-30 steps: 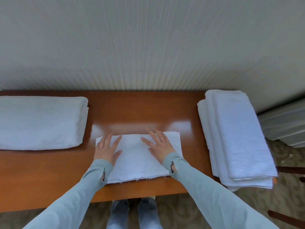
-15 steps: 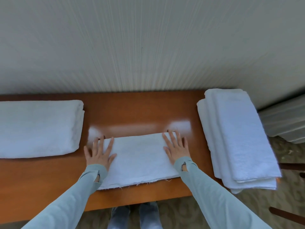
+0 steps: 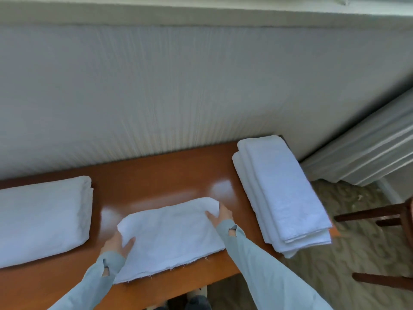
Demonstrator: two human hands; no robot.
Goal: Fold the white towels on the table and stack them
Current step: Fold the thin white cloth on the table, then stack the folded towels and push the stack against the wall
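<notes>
Head view: left hand (image 3: 116, 242) and right hand (image 3: 220, 214) each grip a far corner of the folded towel (image 3: 169, 233) on the table (image 3: 156, 173).

A ribbed pale wall (image 3: 178, 97) stands behind; right, a dark wooden chair (image 3: 384, 220) on patterned carpet (image 3: 348, 265).

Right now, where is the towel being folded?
The folded towel lies at the table's near edge, centre of the head view, held by both hands between the left pile and right stack.
</notes>
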